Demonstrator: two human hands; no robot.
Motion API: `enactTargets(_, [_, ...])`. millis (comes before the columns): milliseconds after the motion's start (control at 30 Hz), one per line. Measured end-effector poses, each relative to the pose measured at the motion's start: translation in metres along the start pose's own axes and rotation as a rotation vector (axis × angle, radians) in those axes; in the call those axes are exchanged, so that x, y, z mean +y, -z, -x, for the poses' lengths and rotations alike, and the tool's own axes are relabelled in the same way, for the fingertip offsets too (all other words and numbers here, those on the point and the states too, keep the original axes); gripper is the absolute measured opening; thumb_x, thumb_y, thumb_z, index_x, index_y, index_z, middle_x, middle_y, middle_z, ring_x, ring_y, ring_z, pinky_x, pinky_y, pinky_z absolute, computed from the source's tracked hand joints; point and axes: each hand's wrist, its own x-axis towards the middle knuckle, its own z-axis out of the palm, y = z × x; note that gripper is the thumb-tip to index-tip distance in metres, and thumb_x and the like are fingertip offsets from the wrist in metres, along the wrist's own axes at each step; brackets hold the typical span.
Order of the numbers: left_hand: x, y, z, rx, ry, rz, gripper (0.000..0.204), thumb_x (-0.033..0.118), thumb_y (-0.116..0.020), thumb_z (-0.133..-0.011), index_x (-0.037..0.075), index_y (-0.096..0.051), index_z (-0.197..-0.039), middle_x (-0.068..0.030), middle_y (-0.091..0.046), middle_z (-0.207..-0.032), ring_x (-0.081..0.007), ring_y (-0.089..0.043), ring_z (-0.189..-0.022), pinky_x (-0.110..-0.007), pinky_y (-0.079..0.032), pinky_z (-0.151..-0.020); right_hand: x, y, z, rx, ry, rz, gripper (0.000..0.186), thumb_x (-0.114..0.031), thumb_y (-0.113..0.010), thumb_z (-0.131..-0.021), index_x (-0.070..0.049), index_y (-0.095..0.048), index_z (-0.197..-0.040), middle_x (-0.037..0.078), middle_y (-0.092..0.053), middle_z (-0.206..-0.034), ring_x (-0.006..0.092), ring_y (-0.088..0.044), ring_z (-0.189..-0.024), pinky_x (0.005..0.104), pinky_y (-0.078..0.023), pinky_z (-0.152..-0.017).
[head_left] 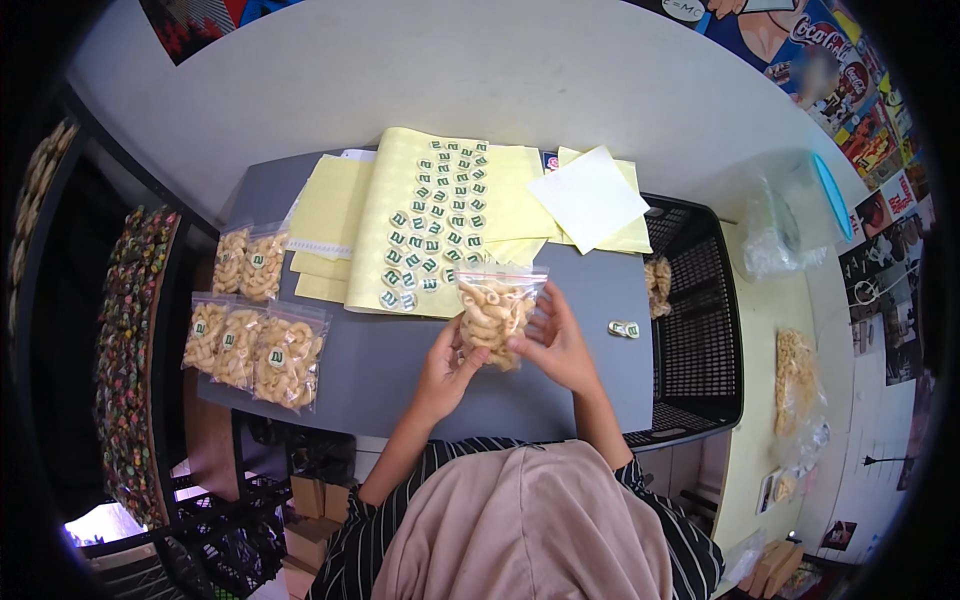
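Note:
A clear zip bag of pale curly snacks (495,310), with no label visible on its near face, is held upright over the grey table (560,390). My left hand (450,355) grips its lower left, thumb on the front. My right hand (547,342) holds its right side, thumb across the front. Just behind it lies a yellow sheet (392,165) covered in rows of round green-and-white labels (432,240). To the left, several filled bags (285,360) with round labels lie in two groups. A small loose green-and-white label piece (623,328) lies right of my right hand.
More yellow sheets (320,190) and a white square sheet (587,198) lie at the back. A black crate (705,320) with snack bags stands at the right, beside a plastic container (795,215) and a large snack bag (800,390). A rack of colourful packets (135,360) stands left.

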Motion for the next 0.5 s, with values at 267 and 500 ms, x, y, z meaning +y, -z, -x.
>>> enactTargets(267, [0.003,0.004,0.004,0.025,-0.069,0.073,0.048,0.011,-0.054,-0.086,-0.003,-0.030,-0.126,-0.0110,-0.046,-0.118,-0.0156,-0.048,-0.106,-0.028,-0.040,-0.089,0.006,-0.024,0.007,-0.090,-0.044,-0.057,0.065,-0.011,-0.073,-0.070,0.005,-0.037,-0.122,0.015,-0.051,-0.115,0.0200,-0.052,-0.102,0.0325,-0.042,-0.088])
enactTargets(500, [0.000,0.007,0.006,0.068,-0.051,0.101,0.048,0.006,-0.059,-0.081,-0.003,-0.034,-0.121,-0.0103,-0.048,-0.115,-0.0156,-0.050,-0.104,-0.027,-0.043,-0.087,0.011,-0.024,0.009,-0.149,0.007,-0.082,0.055,-0.008,-0.066,-0.075,0.003,-0.039,-0.122,0.011,-0.053,-0.112,0.0183,-0.050,-0.104,0.0319,-0.037,-0.092])
